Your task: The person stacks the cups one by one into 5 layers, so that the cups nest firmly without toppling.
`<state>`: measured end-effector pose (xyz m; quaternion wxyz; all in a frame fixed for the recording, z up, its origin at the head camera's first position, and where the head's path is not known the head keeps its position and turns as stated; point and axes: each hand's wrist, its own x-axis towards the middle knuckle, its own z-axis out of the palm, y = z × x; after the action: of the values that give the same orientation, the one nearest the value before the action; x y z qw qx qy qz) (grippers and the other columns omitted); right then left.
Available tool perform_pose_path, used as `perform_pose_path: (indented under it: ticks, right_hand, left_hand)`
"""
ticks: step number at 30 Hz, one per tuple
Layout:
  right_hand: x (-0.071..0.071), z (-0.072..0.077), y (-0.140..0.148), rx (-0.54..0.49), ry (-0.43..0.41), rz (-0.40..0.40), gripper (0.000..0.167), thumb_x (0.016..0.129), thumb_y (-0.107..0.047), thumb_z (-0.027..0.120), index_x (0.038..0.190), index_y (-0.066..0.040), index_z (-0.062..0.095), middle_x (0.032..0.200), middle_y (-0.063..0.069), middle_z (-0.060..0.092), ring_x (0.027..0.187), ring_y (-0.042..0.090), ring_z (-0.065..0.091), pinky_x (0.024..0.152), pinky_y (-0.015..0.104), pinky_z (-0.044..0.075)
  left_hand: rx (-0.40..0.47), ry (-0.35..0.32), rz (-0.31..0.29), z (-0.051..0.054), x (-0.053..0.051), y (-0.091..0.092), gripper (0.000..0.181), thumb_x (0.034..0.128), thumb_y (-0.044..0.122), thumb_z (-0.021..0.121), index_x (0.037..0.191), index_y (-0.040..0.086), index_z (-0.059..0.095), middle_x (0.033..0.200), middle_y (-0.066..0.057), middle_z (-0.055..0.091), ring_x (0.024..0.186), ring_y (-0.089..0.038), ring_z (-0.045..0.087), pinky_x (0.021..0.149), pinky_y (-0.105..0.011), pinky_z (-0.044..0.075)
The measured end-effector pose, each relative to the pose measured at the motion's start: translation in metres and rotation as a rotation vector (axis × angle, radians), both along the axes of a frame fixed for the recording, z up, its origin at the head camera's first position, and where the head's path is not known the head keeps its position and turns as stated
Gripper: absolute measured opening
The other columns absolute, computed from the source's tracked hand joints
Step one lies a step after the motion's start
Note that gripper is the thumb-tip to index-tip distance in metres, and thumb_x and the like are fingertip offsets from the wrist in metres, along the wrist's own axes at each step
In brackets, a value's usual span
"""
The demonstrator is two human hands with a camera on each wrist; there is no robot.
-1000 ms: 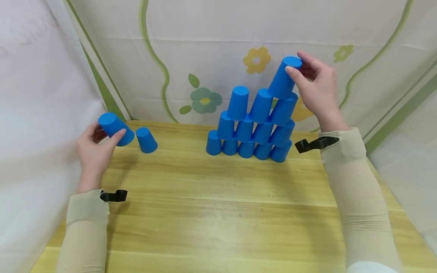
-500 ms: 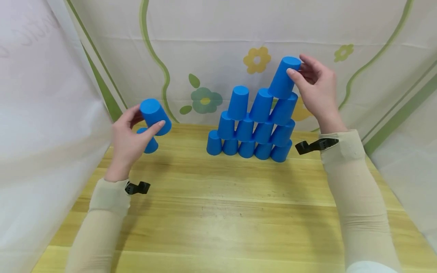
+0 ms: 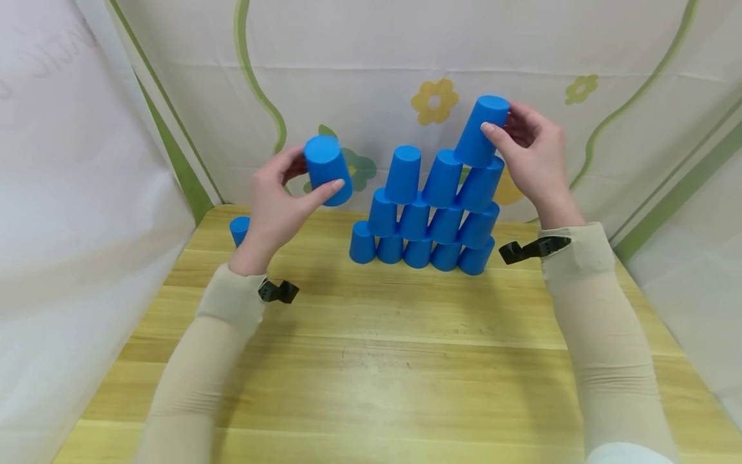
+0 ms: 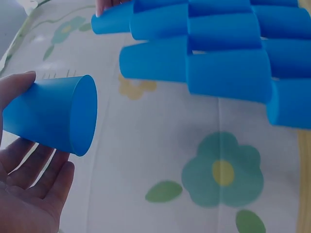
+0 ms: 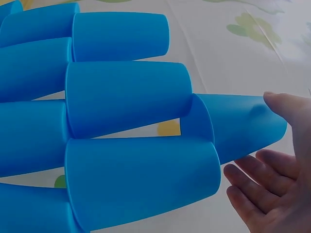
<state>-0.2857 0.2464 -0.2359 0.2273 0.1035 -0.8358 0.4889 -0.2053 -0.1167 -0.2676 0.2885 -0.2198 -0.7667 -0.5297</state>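
Observation:
My left hand grips an upside-down blue cup between thumb and fingers, in the air left of a stack of blue cups. In the left wrist view that cup shows its open rim facing the stack. At the stack's upper right, my right hand holds the topmost cup with the thumb in front and fingers behind. The right wrist view has this cup with its rim on two cups of the row below. Every stacked cup stands upside down.
One more blue cup stands on the wooden table at the left, partly hidden behind my left hand. A white cloth with printed flowers hangs close behind the stack. Cloth walls flank both sides.
My left hand has carried its cup right and upward from the table's left side toward the stack, now partly covering the standing cup. My right hand stays at the top cup, fingers slightly lower.

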Motion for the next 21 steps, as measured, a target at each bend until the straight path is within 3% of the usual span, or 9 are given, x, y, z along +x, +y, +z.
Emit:
perform_pose_path:
  ticks: [6,10,14,21]
  right_hand:
    - [0.002,-0.001,-0.001,-0.002,-0.015,-0.004,0.055,0.097,-0.037,0.071,0.146,-0.018,0.057,0.135,0.006,0.063,0.12,0.021,0.059,0.105,0.028,0.045]
    - [0.002,-0.001,-0.002,-0.002,-0.026,-0.004,0.055,0.097,-0.038,0.071,0.146,-0.019,0.057,0.135,0.005,0.063,0.12,0.021,0.059,0.105,0.029,0.045]
    - [0.001,-0.002,-0.003,-0.009,-0.031,-0.001,0.055,0.097,-0.038,0.071,0.146,-0.019,0.058,0.134,0.005,0.063,0.119,0.021,0.059,0.105,0.029,0.045]
    - [0.0,-0.003,-0.005,-0.016,-0.025,0.005,0.054,0.097,-0.038,0.071,0.145,-0.018,0.059,0.133,0.006,0.064,0.118,0.021,0.06,0.105,0.029,0.046]
  left_hand:
    - [0.051,-0.001,-0.116,0.017,-0.013,0.027,0.049,0.088,0.004,0.08,0.132,-0.006,0.061,0.125,-0.015,0.067,0.111,-0.022,0.064,0.098,-0.031,0.051]
    - [0.107,-0.005,-0.178,0.018,-0.037,0.044,0.052,0.0879,0.01,0.082,0.134,-0.001,0.06,0.125,-0.009,0.068,0.112,-0.018,0.064,0.098,-0.031,0.051]
    - [0.153,-0.056,-0.226,0.022,-0.059,0.062,0.053,0.0871,0.017,0.084,0.133,0.005,0.06,0.126,-0.002,0.068,0.115,-0.014,0.063,0.099,-0.03,0.05]
    - [0.138,-0.176,-0.228,0.037,-0.079,0.092,0.061,0.0881,0.027,0.083,0.141,0.011,0.056,0.134,0.001,0.064,0.118,-0.011,0.061,0.1,-0.025,0.048]
